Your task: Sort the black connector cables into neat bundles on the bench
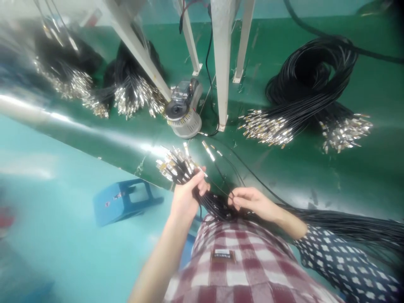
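Observation:
My left hand is closed round a bundle of thin black cables just behind their metal connector ends, which fan out up and to the left. My right hand sits a little to the right, fingers pinched on a single black cable drawn out of the same bundle. That cable's metal tip points up over the green table. The rest of the bundle trails off to the right past my patterned sleeve.
A large coil of black cables with metal ends lies at the back right. More cable bundles lie at the back left. A small round grey device stands between white frame legs. A blue stool stands on the floor at left.

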### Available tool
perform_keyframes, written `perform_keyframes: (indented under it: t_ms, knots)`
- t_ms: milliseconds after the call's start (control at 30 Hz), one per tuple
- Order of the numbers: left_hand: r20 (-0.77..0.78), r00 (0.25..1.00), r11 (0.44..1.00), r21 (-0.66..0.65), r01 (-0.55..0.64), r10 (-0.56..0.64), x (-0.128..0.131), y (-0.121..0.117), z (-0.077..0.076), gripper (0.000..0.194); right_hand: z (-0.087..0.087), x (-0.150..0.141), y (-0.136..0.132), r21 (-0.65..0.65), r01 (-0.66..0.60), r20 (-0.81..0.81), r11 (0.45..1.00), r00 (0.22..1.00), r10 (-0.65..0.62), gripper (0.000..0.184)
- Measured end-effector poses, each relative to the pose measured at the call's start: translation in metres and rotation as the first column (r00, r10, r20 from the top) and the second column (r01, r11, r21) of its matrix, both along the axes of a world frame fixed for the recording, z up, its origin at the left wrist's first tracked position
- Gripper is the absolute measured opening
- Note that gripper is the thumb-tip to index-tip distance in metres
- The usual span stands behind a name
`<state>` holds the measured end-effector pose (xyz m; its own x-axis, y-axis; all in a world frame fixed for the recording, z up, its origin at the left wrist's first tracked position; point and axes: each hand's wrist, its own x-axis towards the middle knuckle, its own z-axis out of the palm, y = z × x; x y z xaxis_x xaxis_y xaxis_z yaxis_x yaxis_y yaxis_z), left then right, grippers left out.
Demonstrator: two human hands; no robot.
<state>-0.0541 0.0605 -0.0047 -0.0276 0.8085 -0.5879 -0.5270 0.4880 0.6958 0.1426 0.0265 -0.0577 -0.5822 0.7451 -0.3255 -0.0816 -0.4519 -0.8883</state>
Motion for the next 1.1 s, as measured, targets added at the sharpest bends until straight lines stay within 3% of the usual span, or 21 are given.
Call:
perform_keyframes:
  t_ms: [300, 567, 733, 967, 1100]
  knots:
    - [-0.016, 0.998, 0.997, 0.041, 0.069, -0.069, 0.006, -0.013, 0.008, 0.016, -0.006, -0.006, -0.005, 0.000, 0.018, -0.058, 1.000, 0.998, -0.018, 0.038]
    - [-0.061, 0.997, 0.997, -0.053, -0.059, 0.055, 0.001, -0.013, 0.008, 0.019, 0.003, 0.002, -0.012, 0.004, -0.057, -0.076, 0.998, 0.996, 0.057, 0.040]
    - [-0.178, 0.984, 1.000, 0.012, 0.026, -0.023, 0.003, -0.011, 0.011, 0.021, 0.009, 0.002, -0.011, 0.028, -0.078, -0.022, 0.997, 0.997, 0.079, 0.036]
    - [-0.309, 0.941, 0.986, 0.041, 0.161, -0.141, 0.006, -0.013, 0.013, 0.019, 0.000, -0.006, -0.009, 0.077, 0.155, -0.082, 0.985, 0.985, -0.149, 0.029]
    - [-0.317, 0.933, 0.984, -0.010, 0.177, -0.171, 0.005, -0.005, 0.013, 0.025, -0.002, -0.004, -0.009, 0.055, 0.151, -0.118, 0.987, 0.983, -0.144, 0.024]
